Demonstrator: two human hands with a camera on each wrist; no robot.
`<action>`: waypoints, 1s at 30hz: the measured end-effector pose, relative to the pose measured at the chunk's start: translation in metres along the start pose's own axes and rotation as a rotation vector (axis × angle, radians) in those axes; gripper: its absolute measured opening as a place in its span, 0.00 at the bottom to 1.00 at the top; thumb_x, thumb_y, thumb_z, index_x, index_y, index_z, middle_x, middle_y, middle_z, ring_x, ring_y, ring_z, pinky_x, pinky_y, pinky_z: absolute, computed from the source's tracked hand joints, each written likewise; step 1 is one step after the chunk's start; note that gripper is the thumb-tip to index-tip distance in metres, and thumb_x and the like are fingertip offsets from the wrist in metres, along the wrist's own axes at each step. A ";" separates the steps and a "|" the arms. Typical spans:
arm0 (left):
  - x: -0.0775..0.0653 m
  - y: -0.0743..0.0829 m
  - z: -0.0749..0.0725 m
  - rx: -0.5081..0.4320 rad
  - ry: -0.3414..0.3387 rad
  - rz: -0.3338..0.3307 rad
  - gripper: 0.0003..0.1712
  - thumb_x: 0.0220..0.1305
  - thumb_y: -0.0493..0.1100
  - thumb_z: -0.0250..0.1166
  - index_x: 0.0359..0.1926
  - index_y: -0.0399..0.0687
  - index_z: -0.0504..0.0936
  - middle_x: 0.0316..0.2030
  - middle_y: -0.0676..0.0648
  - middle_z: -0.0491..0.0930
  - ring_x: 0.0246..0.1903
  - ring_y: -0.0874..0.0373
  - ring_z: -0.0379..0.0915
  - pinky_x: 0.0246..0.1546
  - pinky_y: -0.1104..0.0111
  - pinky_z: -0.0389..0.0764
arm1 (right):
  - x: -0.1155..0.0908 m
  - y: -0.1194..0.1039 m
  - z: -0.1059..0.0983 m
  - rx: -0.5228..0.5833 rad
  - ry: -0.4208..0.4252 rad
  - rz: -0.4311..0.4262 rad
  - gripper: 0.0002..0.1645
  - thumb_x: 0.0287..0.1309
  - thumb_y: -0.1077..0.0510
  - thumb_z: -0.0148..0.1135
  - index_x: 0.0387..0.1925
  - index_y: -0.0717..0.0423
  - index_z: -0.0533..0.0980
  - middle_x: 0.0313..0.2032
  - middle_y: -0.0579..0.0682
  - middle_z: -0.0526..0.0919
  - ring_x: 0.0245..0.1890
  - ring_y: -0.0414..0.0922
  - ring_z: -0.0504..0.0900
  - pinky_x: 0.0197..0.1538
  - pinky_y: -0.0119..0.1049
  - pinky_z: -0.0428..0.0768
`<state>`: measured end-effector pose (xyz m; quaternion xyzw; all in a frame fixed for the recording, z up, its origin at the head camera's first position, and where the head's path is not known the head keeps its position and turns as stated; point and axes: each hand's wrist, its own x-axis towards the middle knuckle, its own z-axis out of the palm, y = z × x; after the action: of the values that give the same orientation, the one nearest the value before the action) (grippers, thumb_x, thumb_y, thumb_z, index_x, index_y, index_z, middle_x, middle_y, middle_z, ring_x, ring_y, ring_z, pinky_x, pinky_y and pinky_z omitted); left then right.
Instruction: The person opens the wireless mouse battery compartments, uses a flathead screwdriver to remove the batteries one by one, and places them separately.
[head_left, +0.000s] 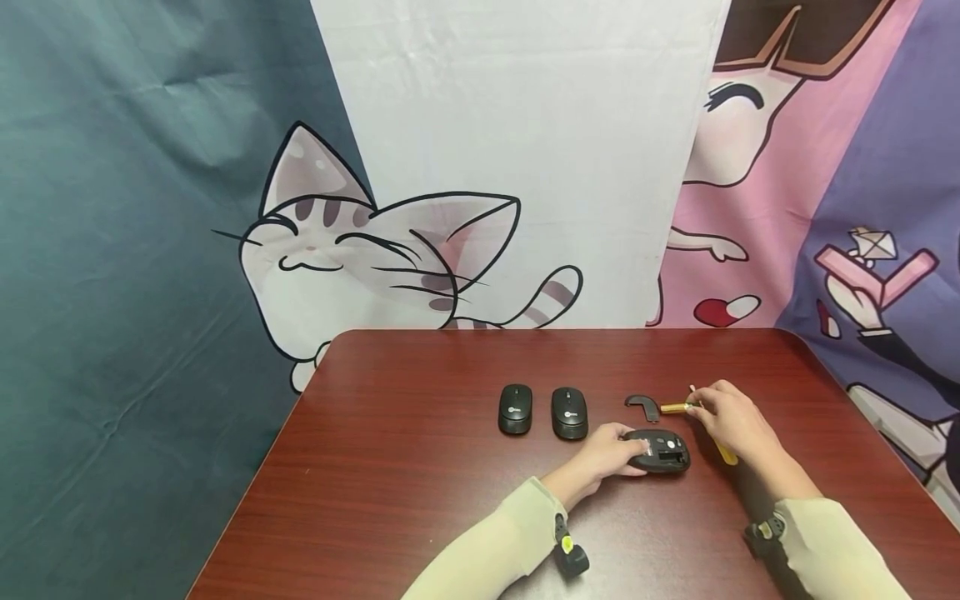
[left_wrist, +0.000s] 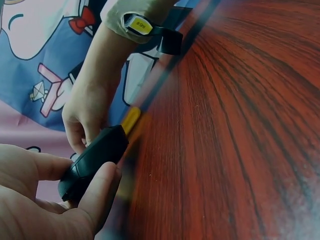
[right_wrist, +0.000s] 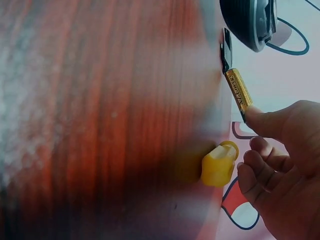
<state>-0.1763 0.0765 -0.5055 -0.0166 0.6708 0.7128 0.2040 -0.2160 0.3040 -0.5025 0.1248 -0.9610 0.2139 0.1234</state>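
My left hand grips a black computer mouse, its underside turned up and the battery compartment uncovered. In the left wrist view the mouse is edge-on between thumb and fingers. With thumb and fingertips, my right hand pinches one end of a gold battery, to the right of the mouse. A curved black battery cover lies just past the battery's far end. Beneath the right hand is a yellow-handled tool, partly hidden by that hand; it looks like a screwdriver.
Two more black mice, one and another, stand top side up, left of the hands. All of this is on a reddish-brown wooden table. A printed cloth hangs behind its far edge.
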 end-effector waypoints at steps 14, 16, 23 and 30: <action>0.005 0.000 0.006 0.057 0.005 -0.017 0.07 0.65 0.32 0.66 0.43 0.32 0.79 0.34 0.42 0.79 0.37 0.43 0.86 0.35 0.63 0.92 | 0.005 0.003 -0.001 -0.027 -0.111 0.037 0.06 0.56 0.64 0.71 0.37 0.59 0.83 0.31 0.54 0.70 0.29 0.49 0.70 0.24 0.37 0.69; 0.005 0.002 0.006 0.094 0.007 -0.018 0.08 0.65 0.32 0.66 0.43 0.32 0.79 0.34 0.43 0.79 0.36 0.42 0.86 0.33 0.64 0.92 | 0.005 0.004 -0.001 -0.029 -0.122 0.040 0.06 0.56 0.64 0.71 0.37 0.59 0.83 0.30 0.54 0.70 0.29 0.49 0.70 0.24 0.37 0.69; 0.008 0.003 0.006 0.292 0.016 0.005 0.14 0.64 0.36 0.70 0.48 0.34 0.82 0.33 0.43 0.82 0.28 0.44 0.87 0.24 0.68 0.90 | 0.005 0.004 0.002 -0.042 -0.107 0.031 0.06 0.55 0.65 0.72 0.36 0.59 0.83 0.30 0.54 0.71 0.29 0.48 0.70 0.24 0.38 0.71; 0.011 0.006 0.005 0.766 0.068 0.104 0.18 0.64 0.50 0.70 0.50 0.46 0.84 0.23 0.52 0.84 0.13 0.66 0.80 0.29 0.82 0.81 | 0.005 0.004 0.001 -0.026 -0.112 0.048 0.07 0.56 0.65 0.71 0.38 0.60 0.82 0.31 0.55 0.72 0.28 0.49 0.71 0.25 0.40 0.72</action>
<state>-0.1874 0.0841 -0.5023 0.0712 0.8947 0.4192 0.1367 -0.2221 0.3057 -0.5035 0.1121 -0.9718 0.1970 0.0656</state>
